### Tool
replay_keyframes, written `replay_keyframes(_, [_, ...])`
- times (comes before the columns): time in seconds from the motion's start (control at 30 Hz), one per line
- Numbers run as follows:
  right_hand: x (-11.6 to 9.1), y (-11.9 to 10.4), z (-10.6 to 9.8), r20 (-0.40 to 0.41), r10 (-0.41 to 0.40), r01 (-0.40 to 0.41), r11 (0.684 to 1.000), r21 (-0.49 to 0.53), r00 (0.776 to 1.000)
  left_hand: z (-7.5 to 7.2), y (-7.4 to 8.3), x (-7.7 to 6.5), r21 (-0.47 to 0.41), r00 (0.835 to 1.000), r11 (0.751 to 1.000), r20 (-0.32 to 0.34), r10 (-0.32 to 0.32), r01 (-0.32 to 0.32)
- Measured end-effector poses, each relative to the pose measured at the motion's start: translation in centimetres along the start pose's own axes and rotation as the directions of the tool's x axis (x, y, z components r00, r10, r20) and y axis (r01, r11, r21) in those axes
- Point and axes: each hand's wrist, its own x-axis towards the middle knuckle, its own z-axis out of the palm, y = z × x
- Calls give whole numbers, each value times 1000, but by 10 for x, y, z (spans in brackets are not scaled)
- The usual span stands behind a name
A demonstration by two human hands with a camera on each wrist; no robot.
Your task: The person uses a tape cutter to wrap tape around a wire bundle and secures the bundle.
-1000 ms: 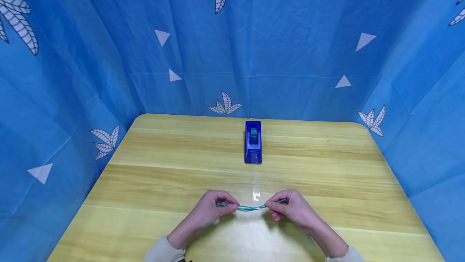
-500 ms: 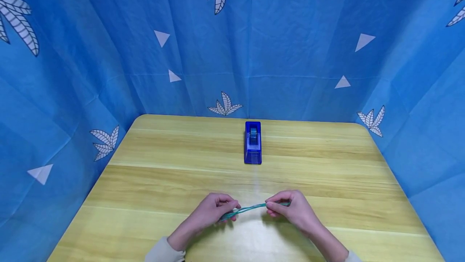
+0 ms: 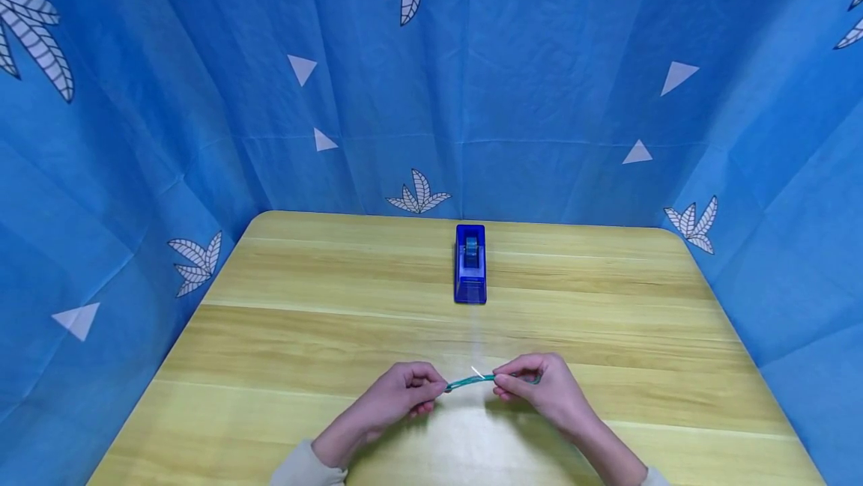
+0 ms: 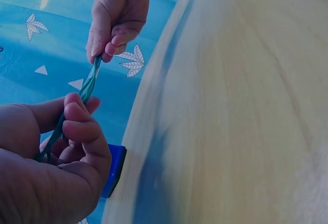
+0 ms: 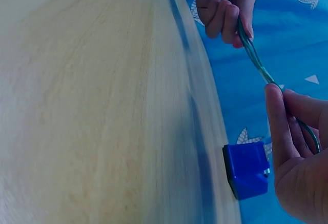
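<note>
A thin green cord (image 3: pixel 465 381), gathered in several strands, spans the gap between the two hands above the table. My left hand (image 3: pixel 404 392) pinches its left part between thumb and fingertips; in the left wrist view, strands (image 4: pixel 54 139) run back into the curled fingers. With thumb and index finger, my right hand (image 3: pixel 549 392) pinches the other part, and a strand (image 5: pixel 307 131) trails into its palm in the right wrist view. A strip of clear tape (image 3: pixel 476 344) reaches from the blue tape dispenser (image 3: pixel 470 291) toward the cord, with a bright glint at the cord.
The dispenser stands beyond the hands near the back edge of the wood-patterned table (image 3: pixel 323 276). A blue curtain (image 3: pixel 553 81) with leaf and triangle prints encloses the table at the back and both sides.
My left hand has shifted slightly right, and the strands that hung below it are now drawn into its fingers. The cord section between the hands is shorter; my right hand has barely moved.
</note>
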Motion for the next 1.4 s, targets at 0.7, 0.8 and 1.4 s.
replay_keyframes(0.7, [6, 7, -1, 130, 137, -146, 987, 63, 982, -2, 7, 0, 502, 956, 838, -66, 284, -214])
replay_keyframes(0.8, [5, 6, -2, 118, 127, -136, 988, 76, 985, -2, 7, 0, 492, 957, 845, -72, 279, -210])
replay_keyframes(1.4, [8, 6, -3, 32, 57, -57, 998, -4, 998, -2, -4, 7, 82, 998, 997, -62, 9, -4])
